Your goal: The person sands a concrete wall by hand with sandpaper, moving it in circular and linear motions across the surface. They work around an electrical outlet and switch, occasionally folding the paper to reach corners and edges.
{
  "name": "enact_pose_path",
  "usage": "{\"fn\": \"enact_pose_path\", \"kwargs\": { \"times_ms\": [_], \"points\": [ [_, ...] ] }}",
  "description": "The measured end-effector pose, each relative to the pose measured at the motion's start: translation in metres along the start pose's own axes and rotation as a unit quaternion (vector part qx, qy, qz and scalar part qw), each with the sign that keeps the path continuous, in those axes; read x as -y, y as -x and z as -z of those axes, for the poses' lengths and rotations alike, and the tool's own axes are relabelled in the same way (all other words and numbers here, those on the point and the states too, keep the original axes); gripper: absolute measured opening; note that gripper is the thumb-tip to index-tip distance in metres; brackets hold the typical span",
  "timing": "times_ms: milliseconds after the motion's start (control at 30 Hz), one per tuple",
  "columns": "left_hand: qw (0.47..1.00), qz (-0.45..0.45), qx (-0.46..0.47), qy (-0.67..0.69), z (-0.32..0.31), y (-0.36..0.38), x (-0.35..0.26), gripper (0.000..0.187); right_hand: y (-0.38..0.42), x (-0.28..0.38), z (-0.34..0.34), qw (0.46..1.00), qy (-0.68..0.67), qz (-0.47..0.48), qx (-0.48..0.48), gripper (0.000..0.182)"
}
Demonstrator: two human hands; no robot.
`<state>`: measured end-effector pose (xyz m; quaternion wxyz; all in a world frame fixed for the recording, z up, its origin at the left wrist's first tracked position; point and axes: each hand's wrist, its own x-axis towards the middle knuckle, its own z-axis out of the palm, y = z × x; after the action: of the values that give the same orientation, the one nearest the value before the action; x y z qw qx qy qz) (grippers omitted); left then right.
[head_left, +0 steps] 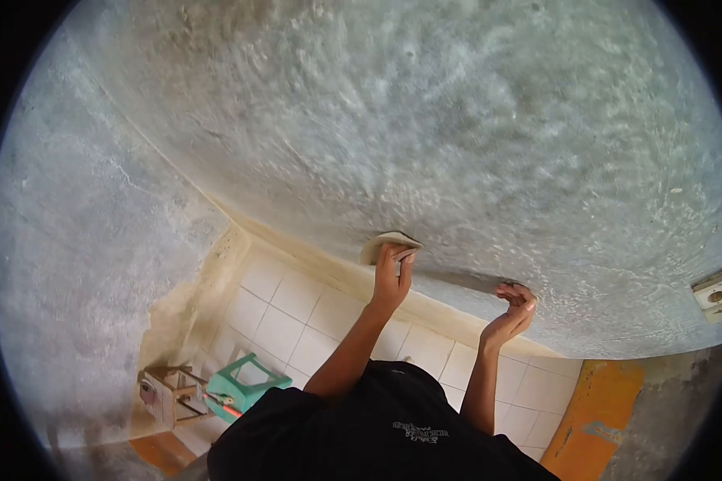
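My left hand [395,272] pinches a thin, pale, curved sheet [383,244] between thumb and fingers, against the lower part of the grey wall [425,120]. The sheet's dark edge faces the wall. Further right, my right hand [512,314] is held close to the same wall, its fingers bent and slightly apart, with nothing visible in it. Whether its fingertips touch the wall cannot be made out. The wall's surface looks rough and mottled.
Below lies a white tiled floor [279,333]. At the lower left are a green plastic stool [245,393] and a small wooden frame [168,398] with tools. A socket [712,297] sits on the wall at right. An orange-painted strip [598,417] is at lower right.
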<state>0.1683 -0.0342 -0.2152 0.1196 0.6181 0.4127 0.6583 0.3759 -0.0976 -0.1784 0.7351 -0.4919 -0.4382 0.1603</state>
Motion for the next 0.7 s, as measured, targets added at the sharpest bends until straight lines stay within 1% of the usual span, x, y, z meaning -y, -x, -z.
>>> {"fn": "enact_pose_path", "kwargs": {
  "times_ms": [67,167,267,300,400,467,567,667,700],
  "points": [
    [1.0,0.012,0.012,0.012,0.008,-0.01,-0.005,0.009,0.006,0.002,-0.008,0.999,0.015,-0.002,-0.03,0.053],
    [0.995,-0.094,-0.018,-0.034,0.021,-0.078,-0.053,0.014,0.015,0.003,-0.021,0.999,0.031,0.009,-0.04,0.053],
    [0.991,-0.131,-0.007,-0.01,0.027,-0.1,-0.064,0.014,0.022,0.002,-0.034,0.999,0.02,0.029,-0.036,0.051],
    [0.997,-0.073,0.015,-0.035,0.028,-0.084,-0.053,0.012,0.024,0.004,-0.039,0.999,0.008,0.032,-0.029,0.049],
    [0.999,-0.046,-0.018,0.003,0.029,-0.056,-0.027,0.01,0.027,0.017,-0.049,0.999,0.017,0.024,-0.033,0.047],
    [0.996,-0.083,-0.013,-0.006,0.036,-0.067,-0.029,0.01,0.029,0.016,-0.049,0.998,0.03,0.025,-0.04,0.046],
    [0.991,-0.132,-0.006,0.0,0.041,-0.114,-0.063,0.011,0.035,0.015,-0.048,0.998,0.042,0.012,-0.044,0.046],
    [0.989,-0.145,0.003,0.003,0.039,-0.123,-0.07,0.011,0.034,0.015,-0.057,0.998,0.03,0.003,-0.046,0.046],
    [0.987,-0.161,0.012,-0.024,0.042,-0.118,-0.062,0.012,0.035,0.016,-0.059,0.999,0.025,0.0,-0.047,0.046]
  ]
}}
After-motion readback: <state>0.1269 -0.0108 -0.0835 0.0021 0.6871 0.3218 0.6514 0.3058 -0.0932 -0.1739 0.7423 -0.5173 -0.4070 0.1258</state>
